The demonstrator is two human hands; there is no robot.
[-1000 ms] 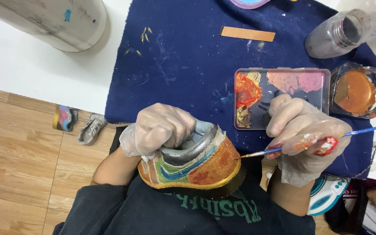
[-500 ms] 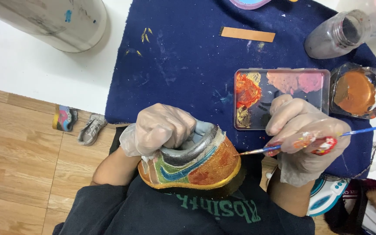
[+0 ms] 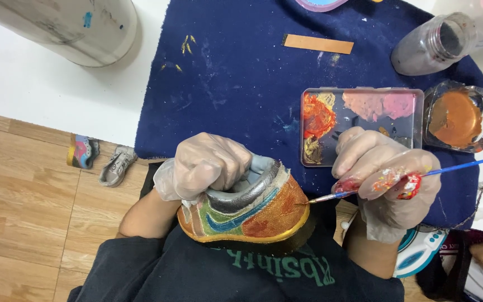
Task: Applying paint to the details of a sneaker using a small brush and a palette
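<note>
My left hand (image 3: pixel 208 165), in a clear plastic glove, grips a small painted shoe (image 3: pixel 252 215) by its silver collar and holds it against my lap. The shoe is orange with blue, green and red patches and a gold sole edge. My right hand (image 3: pixel 384 179), gloved and smeared with red paint, pinches a thin blue-handled paintbrush (image 3: pixel 454 168). The brush tip touches the shoe's orange toe end. A rectangular palette (image 3: pixel 364 95) with orange, red and pink paint lies just beyond my right hand on the dark blue cloth (image 3: pixel 241 84).
A small square dish of brown-orange paint (image 3: pixel 458 116) sits right of the palette, a grey jar (image 3: pixel 434 45) behind it. A wooden stick (image 3: pixel 318 43) lies on the cloth. A large pale cylinder (image 3: pixel 68 28) rests at top left. Two small shoes (image 3: pixel 99 159) lie on the wooden floor.
The brush tip has crept left to meet the shoe's toe end. My left hand and the shoe stay put.
</note>
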